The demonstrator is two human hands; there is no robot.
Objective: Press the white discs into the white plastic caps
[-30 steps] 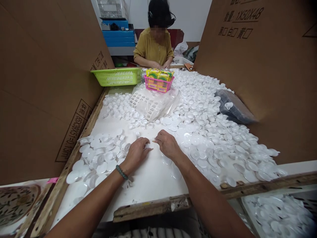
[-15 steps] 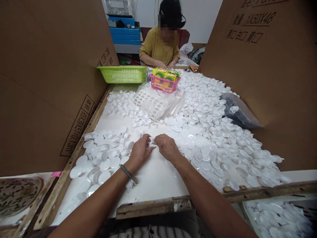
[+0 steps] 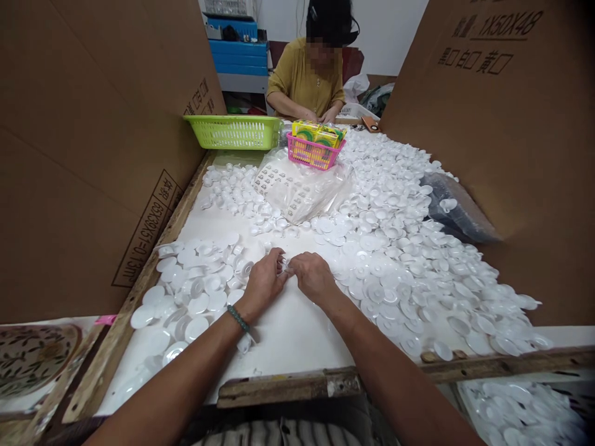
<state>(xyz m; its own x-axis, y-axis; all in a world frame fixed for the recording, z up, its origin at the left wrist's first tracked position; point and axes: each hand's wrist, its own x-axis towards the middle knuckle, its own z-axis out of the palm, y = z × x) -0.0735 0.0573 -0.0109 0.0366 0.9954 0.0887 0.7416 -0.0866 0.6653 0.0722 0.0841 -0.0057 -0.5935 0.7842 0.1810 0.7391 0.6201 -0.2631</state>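
Fingertip to fingertip, my two hands meet over the middle of the white table [image 3: 297, 334]. My left hand [image 3: 264, 282], with a green bead bracelet at its wrist, is curled round a small white plastic piece [image 3: 285, 264], mostly hidden by the fingers. The fingers of my right hand [image 3: 312, 277] pinch the same piece from the other side. Left of my hands lie loose white plastic discs [image 3: 198, 303], some with a raised part. A larger spread of similar white pieces [image 3: 395, 291] covers the right side.
Tall cardboard walls [image 3: 83, 136] flank the table, which has a wooden rim [image 3: 288, 389]. Farther back are a clear plastic bag [image 3: 320, 192], a pink basket [image 3: 310, 152] with yellow packets and a green basket [image 3: 232, 133]. A co-worker [image 3: 304, 77] sits at the far end.
The view has shifted slightly, so the far things sit a little higher and further right. My hands stay together at nearly the same spot, with the fingers moved slightly around the piece.
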